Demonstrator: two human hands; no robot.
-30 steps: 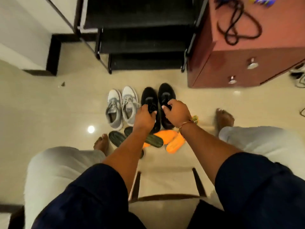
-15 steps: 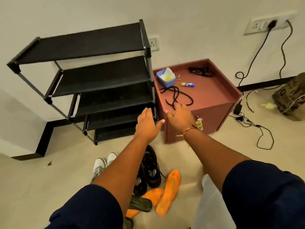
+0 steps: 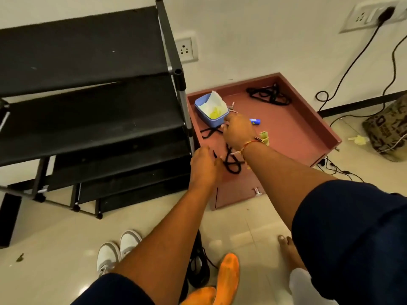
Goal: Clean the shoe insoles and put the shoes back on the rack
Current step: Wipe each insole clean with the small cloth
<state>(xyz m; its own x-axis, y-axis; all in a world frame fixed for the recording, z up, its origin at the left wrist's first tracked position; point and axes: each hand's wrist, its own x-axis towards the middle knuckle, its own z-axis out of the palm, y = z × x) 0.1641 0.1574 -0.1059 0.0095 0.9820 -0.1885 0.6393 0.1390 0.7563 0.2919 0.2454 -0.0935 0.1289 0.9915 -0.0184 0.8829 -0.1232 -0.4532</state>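
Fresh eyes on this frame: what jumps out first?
Both hands reach over the red cabinet: right hand by the blue tub, left hand beside a black lace at its front edge. The black shoe rack fills the left; orange insoles lie on the floor at the bottom.

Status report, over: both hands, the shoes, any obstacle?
Right hand at blue tub, left hand by black laces; grip unclear. White shoes, black shoes, orange insoles on floor, off rack. No obstacle seen.
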